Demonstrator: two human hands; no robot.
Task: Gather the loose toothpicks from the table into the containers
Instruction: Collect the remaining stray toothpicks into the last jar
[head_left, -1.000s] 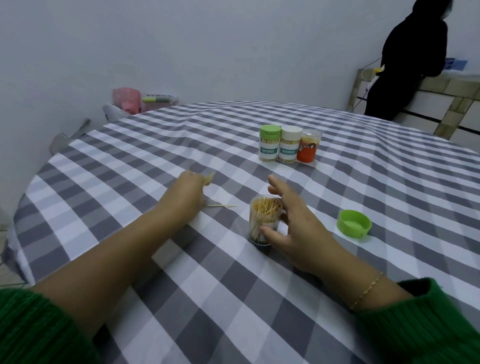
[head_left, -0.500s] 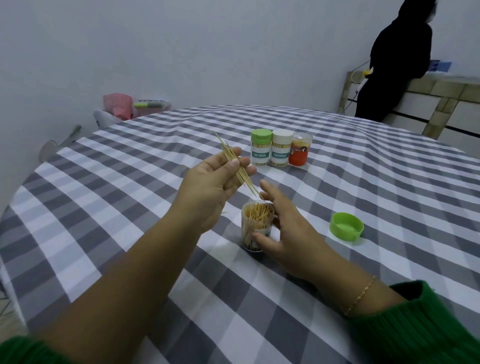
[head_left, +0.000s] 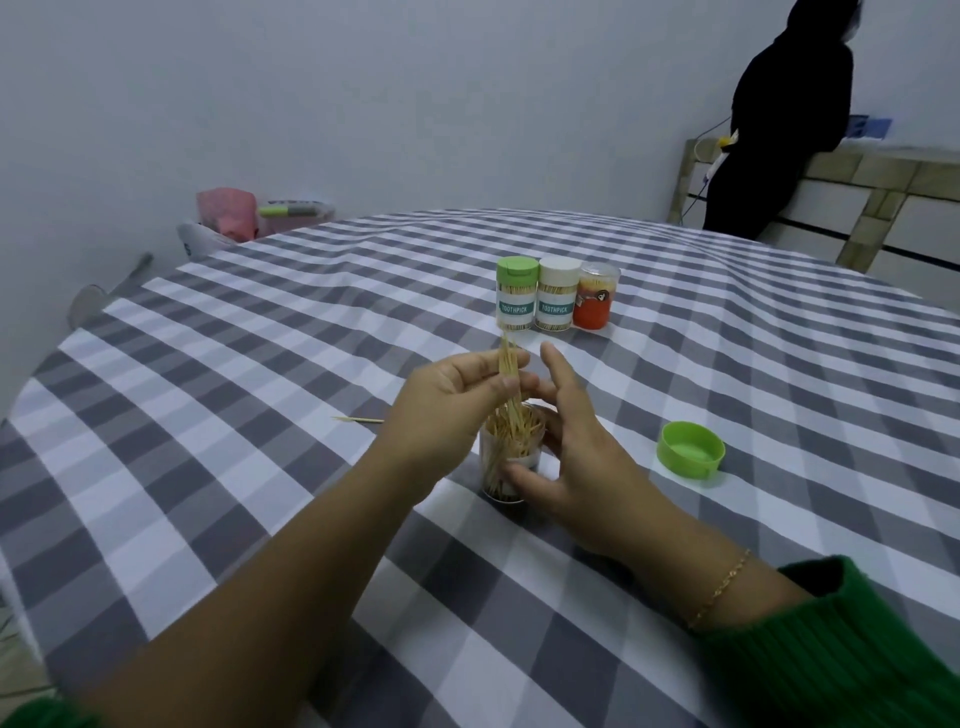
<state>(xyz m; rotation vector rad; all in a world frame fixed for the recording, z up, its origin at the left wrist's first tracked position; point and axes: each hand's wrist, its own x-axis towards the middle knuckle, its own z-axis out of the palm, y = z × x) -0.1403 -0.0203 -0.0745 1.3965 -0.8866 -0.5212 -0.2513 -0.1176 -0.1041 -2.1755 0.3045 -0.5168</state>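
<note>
An open clear container, full of toothpicks, stands upright in the middle of the checked table. My right hand wraps around its right side, thumb in front. Directly above its mouth, my left hand pinches a small bundle of toothpicks, held almost upright with the lower tips in the opening. One loose toothpick lies on the cloth to the left. The green lid lies upturned to the right.
Three closed toothpick containers stand in a row farther back: green-lidded, white-lidded, orange. Beyond the table's far left edge are a pink item and a chair. A person in black stands at the back right.
My left hand picked toothpicks up from the cloth, raised them and tipped the bundle upright over the container mouth. My right hand has stayed on the container.
</note>
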